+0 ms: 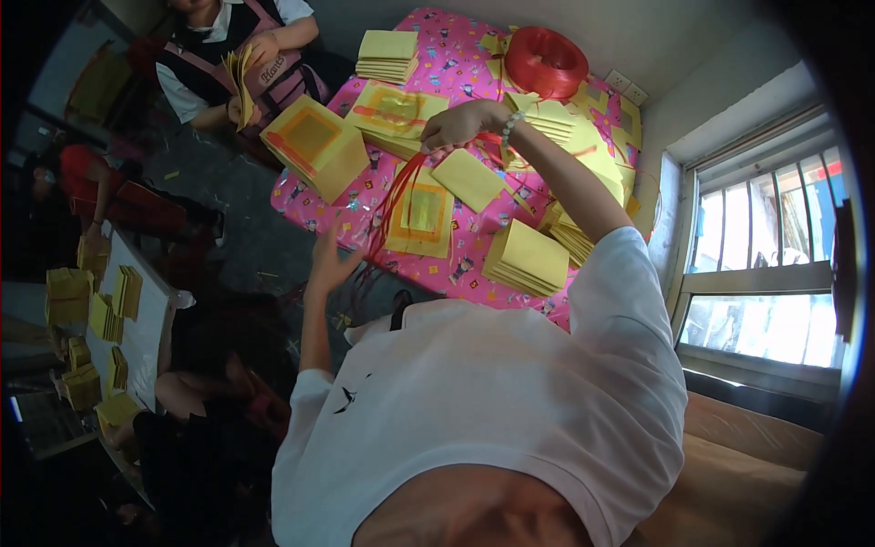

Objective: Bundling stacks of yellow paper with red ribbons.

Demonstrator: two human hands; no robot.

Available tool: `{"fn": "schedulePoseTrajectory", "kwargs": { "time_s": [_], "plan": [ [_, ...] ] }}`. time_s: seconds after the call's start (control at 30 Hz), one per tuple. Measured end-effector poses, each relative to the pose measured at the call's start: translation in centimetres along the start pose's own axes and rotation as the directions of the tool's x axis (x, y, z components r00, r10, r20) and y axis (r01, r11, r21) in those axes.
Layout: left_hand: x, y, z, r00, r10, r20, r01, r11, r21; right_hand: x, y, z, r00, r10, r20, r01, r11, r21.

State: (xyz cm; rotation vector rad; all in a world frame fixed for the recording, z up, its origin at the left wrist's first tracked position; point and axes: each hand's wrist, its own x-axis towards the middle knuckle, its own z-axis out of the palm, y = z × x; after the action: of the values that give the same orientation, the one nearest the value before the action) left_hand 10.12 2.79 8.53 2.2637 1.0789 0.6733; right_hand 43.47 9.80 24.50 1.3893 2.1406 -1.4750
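Note:
My right hand [460, 126], a beaded bracelet at its wrist, is closed around a bunch of red plastic strands [394, 210]. The strands hang down past the table's near left edge. Close to their lower part, my left hand [335, 260] is open with fingers apart. Beneath the strands lies a yellow paper sheet with a gold square [419, 215]. Beside it is a plain folded yellow paper packet [468, 180]. A thick stack of yellow paper [314, 146] with an orange-framed square sits at the left edge, and a similar stack [392, 114] lies behind it.
The table has a pink patterned cover [319, 214]. A big red roll of plastic twine [547, 62] stands at the far right. Folded yellow stacks [526, 258] lie near me. Across the corner, another person [246, 64] handles yellow paper. A white table [150, 328] with packets stands left; a barred window [766, 264] is at right.

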Motion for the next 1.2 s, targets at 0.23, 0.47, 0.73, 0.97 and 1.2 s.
{"fn": "schedulePoseTrajectory", "kwargs": {
  "time_s": [0.23,0.47,0.73,0.97,1.2],
  "plan": [
    [10.2,13.1,0.1,0.972,0.183,-0.145,-0.220,0.925,-0.311,-0.4,-3.9,0.4,0.999,-0.028,0.040,0.032,0.995,-0.094],
    [5.1,3.9,1.6,0.987,-0.040,-0.153,0.026,0.995,-0.095,-3.4,4.0,-1.5,1.000,-0.010,-0.005,0.010,0.997,0.073],
    [-1.3,-2.6,3.1,0.958,-0.267,0.104,0.263,0.964,0.047,-5.1,3.7,-1.1,0.978,0.128,-0.164,-0.142,0.987,-0.080],
    [10.3,10.2,2.6,0.917,0.341,-0.205,-0.347,0.938,0.009,-2.4,-0.7,0.6,0.988,0.056,-0.145,-0.116,0.884,-0.452],
    [14.3,15.0,3.0,0.979,0.178,-0.098,-0.195,0.960,-0.200,-5.7,-4.2,-0.2,0.969,0.018,-0.246,-0.109,0.926,-0.362]
  ]
}}
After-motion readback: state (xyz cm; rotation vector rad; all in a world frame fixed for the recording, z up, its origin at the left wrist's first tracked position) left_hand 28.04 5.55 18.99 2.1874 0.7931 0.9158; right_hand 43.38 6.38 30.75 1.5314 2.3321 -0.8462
